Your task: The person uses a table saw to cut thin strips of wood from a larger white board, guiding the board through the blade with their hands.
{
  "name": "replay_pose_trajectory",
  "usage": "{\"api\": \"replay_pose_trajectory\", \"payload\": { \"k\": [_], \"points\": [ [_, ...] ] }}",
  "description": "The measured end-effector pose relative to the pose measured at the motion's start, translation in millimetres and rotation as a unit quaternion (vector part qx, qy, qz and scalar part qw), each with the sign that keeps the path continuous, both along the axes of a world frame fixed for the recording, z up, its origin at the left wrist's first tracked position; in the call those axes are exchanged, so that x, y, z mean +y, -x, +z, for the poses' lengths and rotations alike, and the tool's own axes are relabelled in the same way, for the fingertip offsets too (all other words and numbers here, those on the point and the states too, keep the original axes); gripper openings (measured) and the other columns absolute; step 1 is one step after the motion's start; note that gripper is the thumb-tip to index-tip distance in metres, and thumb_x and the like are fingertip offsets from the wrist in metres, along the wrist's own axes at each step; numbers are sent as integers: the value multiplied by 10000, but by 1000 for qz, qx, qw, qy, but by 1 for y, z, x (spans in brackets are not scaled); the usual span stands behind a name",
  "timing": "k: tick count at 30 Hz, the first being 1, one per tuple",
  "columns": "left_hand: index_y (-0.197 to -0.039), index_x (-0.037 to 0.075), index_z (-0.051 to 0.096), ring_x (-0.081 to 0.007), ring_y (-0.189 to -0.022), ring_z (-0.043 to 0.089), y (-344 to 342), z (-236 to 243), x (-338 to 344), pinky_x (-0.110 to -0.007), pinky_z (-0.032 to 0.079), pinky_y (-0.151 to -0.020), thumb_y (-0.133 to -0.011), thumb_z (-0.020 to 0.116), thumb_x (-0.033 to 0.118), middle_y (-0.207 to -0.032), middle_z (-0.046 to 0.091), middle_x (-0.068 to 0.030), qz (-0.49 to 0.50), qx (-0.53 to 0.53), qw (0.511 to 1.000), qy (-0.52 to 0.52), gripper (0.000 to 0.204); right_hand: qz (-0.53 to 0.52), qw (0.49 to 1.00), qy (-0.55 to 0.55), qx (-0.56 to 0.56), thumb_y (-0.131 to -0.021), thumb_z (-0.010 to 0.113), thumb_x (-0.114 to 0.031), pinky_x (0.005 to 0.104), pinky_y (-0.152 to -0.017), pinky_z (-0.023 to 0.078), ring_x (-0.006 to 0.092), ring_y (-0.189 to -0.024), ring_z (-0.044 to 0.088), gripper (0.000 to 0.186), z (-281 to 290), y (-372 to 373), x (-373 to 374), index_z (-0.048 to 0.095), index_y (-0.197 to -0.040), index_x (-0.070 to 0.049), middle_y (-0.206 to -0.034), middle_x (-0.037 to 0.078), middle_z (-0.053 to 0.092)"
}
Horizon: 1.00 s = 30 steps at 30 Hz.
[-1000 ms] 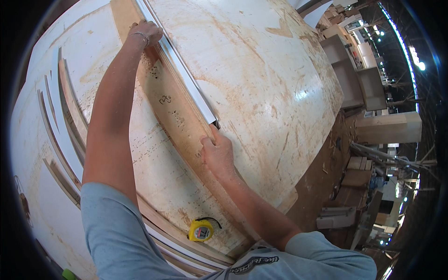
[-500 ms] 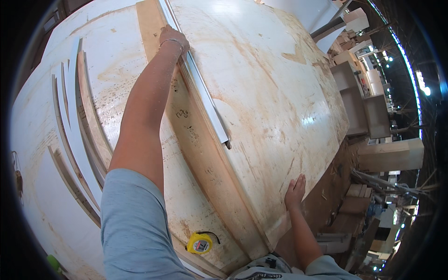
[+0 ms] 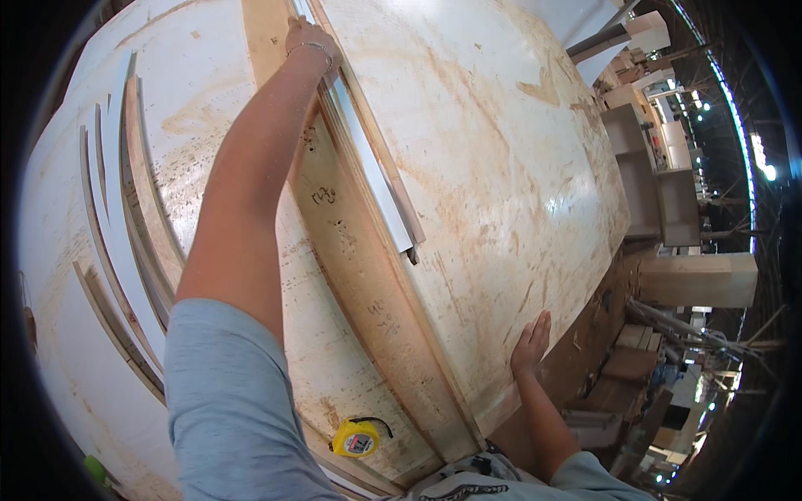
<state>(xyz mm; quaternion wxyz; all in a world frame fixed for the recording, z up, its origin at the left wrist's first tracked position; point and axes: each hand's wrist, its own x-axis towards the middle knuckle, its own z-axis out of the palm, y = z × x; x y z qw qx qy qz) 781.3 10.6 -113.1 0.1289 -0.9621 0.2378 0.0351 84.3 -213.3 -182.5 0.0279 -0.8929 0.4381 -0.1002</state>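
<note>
My left hand [image 3: 311, 43] reaches far forward, a bracelet at its wrist. Its fingers are curled closed at the far part of a long white strip [image 3: 373, 179]; the fingertips are partly hidden. Along the right side of that strip runs a brown wooden edge or second strip [image 3: 403, 196]; I cannot tell which. Both lie against the right edge of a long wooden plank [image 3: 368, 280] with pen marks on it. My right hand [image 3: 530, 344] is open at the table's right edge, fingers stretched and pressed side by side, holding nothing.
A yellow tape measure [image 3: 355, 437] lies left of the plank's near end. Several thin white and wooden strips [image 3: 125, 225] lie on the left of the white, stained worktable [image 3: 501, 150]. Beyond its right edge are a brown floor [image 3: 585, 351], panels and cabinet-like boxes [image 3: 700, 280].
A brown wooden face now shows along the white strip's right side, where it barely showed before. My left hand has shifted slightly forward; my right hand has hardly moved.
</note>
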Motion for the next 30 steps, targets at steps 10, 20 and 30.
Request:
{"api": "replay_pose_trajectory", "payload": {
  "k": [10,20,30],
  "points": [
    [-1403,60,615,-395,-1528,279,-29,2,-2,-570,199,-1223,-868,655,213,-1554,462,-202,-17,-15,1000,4,558,-10,1000,-26,0,-1048,440,-187,471,-1212,251,419,-1478,318,530,7,-6,6,378,-1516,56,-1590,266,347],
    [-1318,97,693,-423,-1520,285,-22,6,-34,-596,185,-1199,-893,615,232,-1479,545,-193,-29,-33,998,-50,453,-35,999,-20,19,-1031,449,-159,471,-1215,239,411,-1482,311,554,7,13,17,350,-1538,42,-1608,255,318],
    [-1378,80,650,-445,-1525,255,2,1,-15,-572,72,-1224,-935,559,267,-1532,498,-195,-19,-10,999,-43,490,-5,1000,-12,6,-1036,453,-181,474,-1218,231,408,-1483,309,561,5,-3,2,347,-1540,40,-1605,252,325]
  ]
}}
